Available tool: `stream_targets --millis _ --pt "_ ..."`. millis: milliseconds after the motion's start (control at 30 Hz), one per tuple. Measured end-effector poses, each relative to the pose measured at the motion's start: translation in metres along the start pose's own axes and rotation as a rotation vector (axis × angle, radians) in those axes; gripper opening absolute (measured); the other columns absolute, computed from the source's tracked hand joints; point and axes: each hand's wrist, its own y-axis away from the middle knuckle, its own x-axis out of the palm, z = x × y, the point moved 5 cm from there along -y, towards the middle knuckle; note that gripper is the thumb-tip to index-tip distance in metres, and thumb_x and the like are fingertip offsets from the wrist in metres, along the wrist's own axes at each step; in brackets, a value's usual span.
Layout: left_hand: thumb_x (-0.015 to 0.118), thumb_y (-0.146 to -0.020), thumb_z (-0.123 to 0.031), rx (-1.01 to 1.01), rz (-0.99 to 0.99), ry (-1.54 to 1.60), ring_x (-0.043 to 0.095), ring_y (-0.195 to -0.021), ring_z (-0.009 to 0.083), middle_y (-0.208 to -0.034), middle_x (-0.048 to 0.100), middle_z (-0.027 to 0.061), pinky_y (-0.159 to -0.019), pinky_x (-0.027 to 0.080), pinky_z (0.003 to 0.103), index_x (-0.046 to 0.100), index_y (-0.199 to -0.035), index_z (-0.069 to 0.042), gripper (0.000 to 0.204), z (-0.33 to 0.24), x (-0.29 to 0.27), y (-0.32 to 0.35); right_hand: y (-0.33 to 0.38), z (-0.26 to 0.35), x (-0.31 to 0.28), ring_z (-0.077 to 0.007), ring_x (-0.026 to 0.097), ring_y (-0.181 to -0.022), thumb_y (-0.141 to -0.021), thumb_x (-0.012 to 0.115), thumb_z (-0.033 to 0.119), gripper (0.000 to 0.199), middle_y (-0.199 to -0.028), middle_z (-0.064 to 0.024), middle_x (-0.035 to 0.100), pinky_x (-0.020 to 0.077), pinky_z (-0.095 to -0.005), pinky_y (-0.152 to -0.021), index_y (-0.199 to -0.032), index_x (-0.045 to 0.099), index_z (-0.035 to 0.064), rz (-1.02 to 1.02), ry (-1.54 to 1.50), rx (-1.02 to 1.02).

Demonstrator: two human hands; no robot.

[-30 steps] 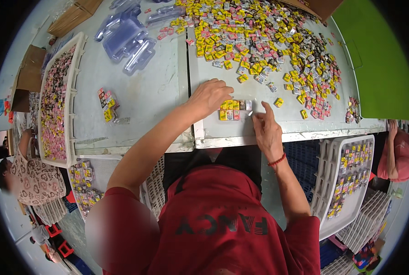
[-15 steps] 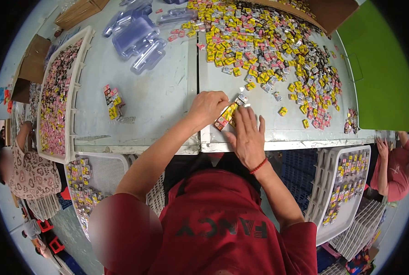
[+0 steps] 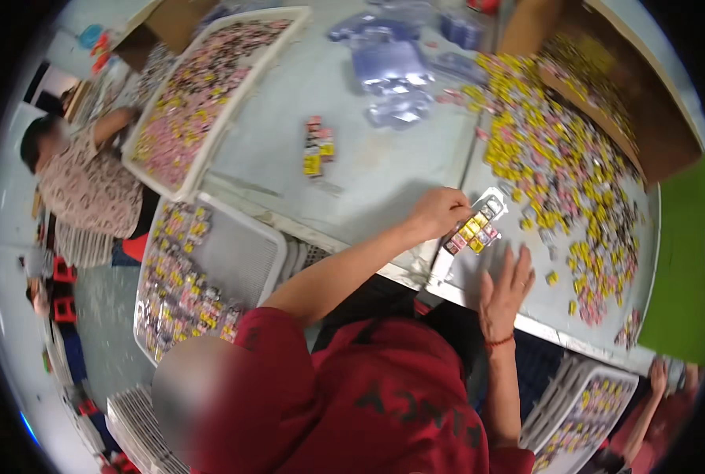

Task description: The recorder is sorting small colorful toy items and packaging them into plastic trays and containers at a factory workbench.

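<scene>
A clear plastic tray (image 3: pixel 501 207) filled with rows of tiny yellow, pink and dark packs (image 3: pixel 474 227) lies slanted on the table. My left hand (image 3: pixel 441 215) has its fingers curled and pinched at the tray's left edge. Just right of the tray rests my right hand (image 3: pixel 508 291), its fingers apart and nothing in them; a red bracelet circles that wrist. Farther left on the table lies a small cluster of similar packs (image 3: pixel 316 148), standing apart from the rest.
Loose small packs (image 3: pixel 562 154) spread over the right side, beside an open cardboard box (image 3: pixel 664 118). Empty clear trays (image 3: pixel 388 67) are heaped at the back. A white basket (image 3: pixel 250 75) of packs stands left; another basket (image 3: pixel 269 257) sits below the table edge. Co-workers are at both sides.
My view has turned and shifted to the left. My right hand has lifted off the packs and drawn away to the right, leaving them uncovered. My left hand stays at the tray's edge.
</scene>
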Motion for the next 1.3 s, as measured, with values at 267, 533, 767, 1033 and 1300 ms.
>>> stream_targets --millis 267,533,767,1033,1300 --pt "0.058 -0.091 -0.021 -0.168 -0.185 -0.033 0.057 -0.063 0.008 -0.078 0.065 0.0024 -0.055 0.043 0.023 0.069 -0.095 -0.003 0.021 0.051 -0.216 0.031 -0.008 0.014 0.02 -0.0364 0.027 -0.139 -0.097 0.05 0.027 0.052 -0.15 -0.0204 0.028 0.0187 -0.0535 -0.112 -0.142 0.037 0.0044 0.112 -0.019 -0.03" --pt "0.061 -0.09 -0.019 -0.343 -0.454 0.192 0.059 -0.062 0.0094 -0.08 0.066 0.0043 -0.051 0.044 0.022 0.069 -0.098 0.0 0.022 0.089 -0.271 0.051 -0.009 0.02 0.027 -0.0382 0.029 -0.138 -0.097 0.05 0.029 0.05 -0.147 -0.0216 0.032 0.0193 -0.0529 -0.113 -0.139 0.04 0.004 0.116 0.01 -0.072" --pt "0.061 -0.09 -0.021 -0.295 -0.471 0.27 0.059 -0.059 0.01 -0.075 0.063 0.0036 -0.05 0.046 0.025 0.068 -0.097 0.002 0.025 0.106 -0.26 0.061 -0.087 0.089 0.028 -0.0381 0.046 -0.122 -0.093 0.059 0.02 0.046 -0.133 -0.0234 0.046 0.0388 -0.042 -0.102 -0.132 0.047 0.0005 0.07 -0.333 -0.19" --pt "0.054 -0.093 -0.048 -0.44 -0.594 0.622 0.065 -0.085 0.0243 -0.106 0.063 0.0177 -0.072 0.056 0.035 0.052 -0.119 0.007 0.061 0.122 -0.24 0.084 -0.189 0.213 0.129 -0.0184 0.056 -0.104 -0.095 0.053 0.043 0.058 -0.121 -0.0101 0.055 0.0476 -0.0336 -0.087 -0.134 0.046 0.0013 0.628 -1.118 0.272" --pt "0.048 -0.093 -0.056 -0.505 -0.51 0.778 0.062 -0.098 0.0281 -0.119 0.058 0.0212 -0.083 0.052 0.04 0.044 -0.128 0.007 0.072 0.128 -0.239 0.079 -0.221 0.227 0.173 -0.0144 0.057 -0.081 -0.09 0.059 0.049 0.054 -0.091 -0.0057 0.061 0.0485 -0.0323 -0.064 -0.111 0.06 -0.0004 0.74 -0.702 0.259"
